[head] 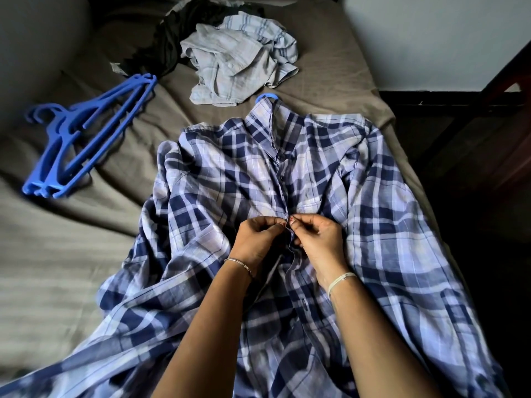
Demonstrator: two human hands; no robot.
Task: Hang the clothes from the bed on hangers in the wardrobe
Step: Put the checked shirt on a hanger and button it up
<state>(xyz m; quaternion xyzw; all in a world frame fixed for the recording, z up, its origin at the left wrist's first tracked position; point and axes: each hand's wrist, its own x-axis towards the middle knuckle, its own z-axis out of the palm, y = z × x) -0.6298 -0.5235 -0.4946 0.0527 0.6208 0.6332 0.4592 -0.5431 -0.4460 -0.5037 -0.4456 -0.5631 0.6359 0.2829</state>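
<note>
A navy and white plaid shirt (359, 196) lies spread front-up on the bed. The blue hook of a hanger (267, 96) pokes out at its collar; the rest of that hanger is hidden inside the shirt. My left hand (255, 239) and my right hand (319, 239) meet at the button placket halfway down the shirt. Each pinches one edge of the placket between thumb and fingertips. Two or three blue hangers (83, 136) lie stacked on the bed at the left.
A crumpled pale striped shirt (238, 58) and a black garment (172, 33) lie heaped at the far end of the brown bed sheet (324, 67). A pillow is at the far left. Dark wooden furniture (474, 133) stands off the bed's right edge.
</note>
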